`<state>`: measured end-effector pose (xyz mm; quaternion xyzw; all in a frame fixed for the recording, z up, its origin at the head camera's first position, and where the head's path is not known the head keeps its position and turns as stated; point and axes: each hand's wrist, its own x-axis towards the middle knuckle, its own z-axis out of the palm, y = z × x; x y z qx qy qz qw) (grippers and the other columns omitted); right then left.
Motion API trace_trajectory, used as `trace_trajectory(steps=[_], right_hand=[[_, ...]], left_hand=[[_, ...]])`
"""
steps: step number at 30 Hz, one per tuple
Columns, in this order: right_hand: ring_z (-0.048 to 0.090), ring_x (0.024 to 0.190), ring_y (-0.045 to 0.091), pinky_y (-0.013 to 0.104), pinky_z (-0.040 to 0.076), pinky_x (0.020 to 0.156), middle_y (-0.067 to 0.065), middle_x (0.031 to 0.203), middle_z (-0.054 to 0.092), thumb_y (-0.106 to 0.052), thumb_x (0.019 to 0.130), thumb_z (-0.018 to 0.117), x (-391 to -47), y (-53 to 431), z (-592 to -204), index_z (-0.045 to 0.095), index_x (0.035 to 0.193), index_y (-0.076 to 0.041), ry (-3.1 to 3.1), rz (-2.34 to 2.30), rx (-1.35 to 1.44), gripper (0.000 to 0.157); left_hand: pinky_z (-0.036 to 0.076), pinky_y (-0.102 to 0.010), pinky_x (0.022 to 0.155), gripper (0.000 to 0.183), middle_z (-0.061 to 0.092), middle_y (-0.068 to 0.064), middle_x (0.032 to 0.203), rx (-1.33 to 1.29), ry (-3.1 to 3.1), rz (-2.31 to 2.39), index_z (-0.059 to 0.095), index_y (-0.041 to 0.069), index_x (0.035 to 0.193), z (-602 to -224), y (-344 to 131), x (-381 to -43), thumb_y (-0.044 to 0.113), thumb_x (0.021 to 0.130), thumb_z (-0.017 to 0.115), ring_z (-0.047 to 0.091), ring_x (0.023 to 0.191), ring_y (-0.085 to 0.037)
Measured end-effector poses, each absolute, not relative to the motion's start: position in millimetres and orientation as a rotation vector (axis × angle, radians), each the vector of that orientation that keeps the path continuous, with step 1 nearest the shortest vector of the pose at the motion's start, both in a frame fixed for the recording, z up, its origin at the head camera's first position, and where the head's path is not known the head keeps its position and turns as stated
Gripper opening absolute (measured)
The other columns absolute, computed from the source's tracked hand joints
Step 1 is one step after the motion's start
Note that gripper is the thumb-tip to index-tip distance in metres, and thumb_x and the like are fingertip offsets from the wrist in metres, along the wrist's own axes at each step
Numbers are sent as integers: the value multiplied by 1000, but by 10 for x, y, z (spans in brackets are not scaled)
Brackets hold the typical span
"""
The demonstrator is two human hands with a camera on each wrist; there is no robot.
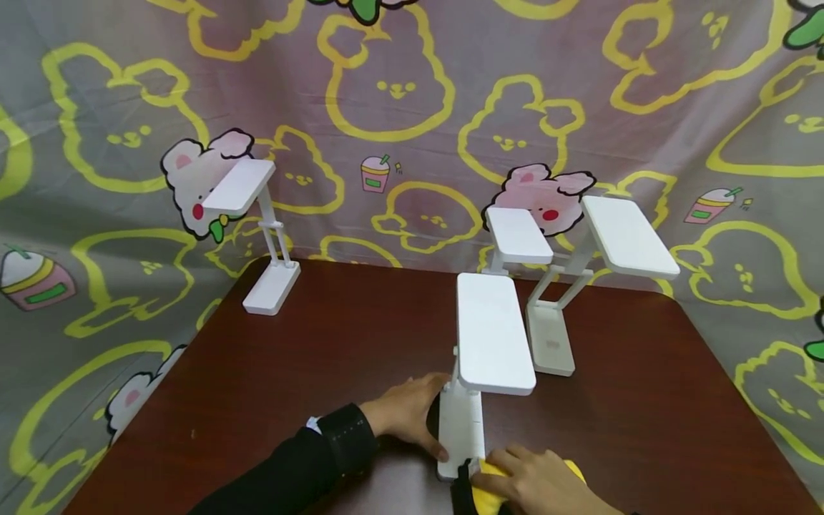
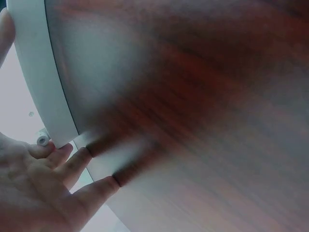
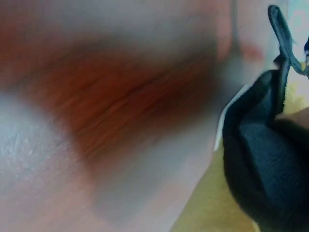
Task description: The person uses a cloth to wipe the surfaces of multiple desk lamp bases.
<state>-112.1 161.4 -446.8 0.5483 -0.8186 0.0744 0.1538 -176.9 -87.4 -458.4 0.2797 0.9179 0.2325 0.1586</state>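
Observation:
A white folding phone stand (image 1: 496, 332) stands near the front of the table, its flat top plate tilted above a narrow base. My left hand (image 1: 408, 415) grips the left side of that base, thumb toward the near end. In the left wrist view, the fingers of my left hand (image 2: 53, 183) are spread along the stand's white edge (image 2: 38, 72), with fingertips close to the tabletop. My right hand (image 1: 537, 479) holds a yellow-and-black cloth (image 1: 486, 490) against the near end of the base. The right wrist view shows the cloth's black fabric (image 3: 260, 159) with a loop; most of that hand is hidden there.
Similar white stands are at the back left (image 1: 270, 286), back right (image 1: 553, 343) and behind the held one (image 1: 518, 236). They rest on a dark brown table (image 1: 360, 322). A patterned curtain (image 1: 412, 164) hangs behind and along the sides.

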Motion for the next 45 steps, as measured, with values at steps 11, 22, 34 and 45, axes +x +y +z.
trace_trajectory(steps=[11, 22, 34, 45], right_hand=[[51, 77, 12, 26, 43, 59, 7, 108, 62, -1, 72, 64, -1644, 1210, -4451, 71, 111, -14, -2493, 178, 1349, 42], [49, 69, 7, 15, 29, 37, -6, 91, 57, -8, 70, 68, -1159, 1472, -4403, 68, 109, -25, -2509, 149, 1477, 43], [62, 75, 18, 34, 48, 49, 6, 92, 67, -10, 79, 67, -1591, 1693, -4594, 68, 111, -11, -2860, 482, 600, 32], [50, 63, 14, 29, 43, 54, 7, 85, 59, -9, 85, 63, -1638, 1578, -4455, 63, 119, -4, -3069, 1018, 442, 35]], left_hand=[[25, -51, 107, 110, 36, -5, 148, 824, 2620, 691, 33, 15, 147, -4610, -873, -1786, 50, 56, 85, 36, 133, -20], [24, -49, 109, 113, 35, -6, 149, 841, 2609, 686, 29, 14, 148, -4597, -854, -1777, 53, 57, 84, 34, 133, -20], [23, -49, 109, 119, 35, -9, 148, 798, 2625, 666, 28, 11, 148, -4615, -881, -1764, 58, 54, 83, 34, 134, -23], [21, -50, 109, 117, 35, -9, 148, 790, 2610, 703, 28, 11, 149, -4568, -883, -1781, 56, 55, 83, 34, 134, -24]])
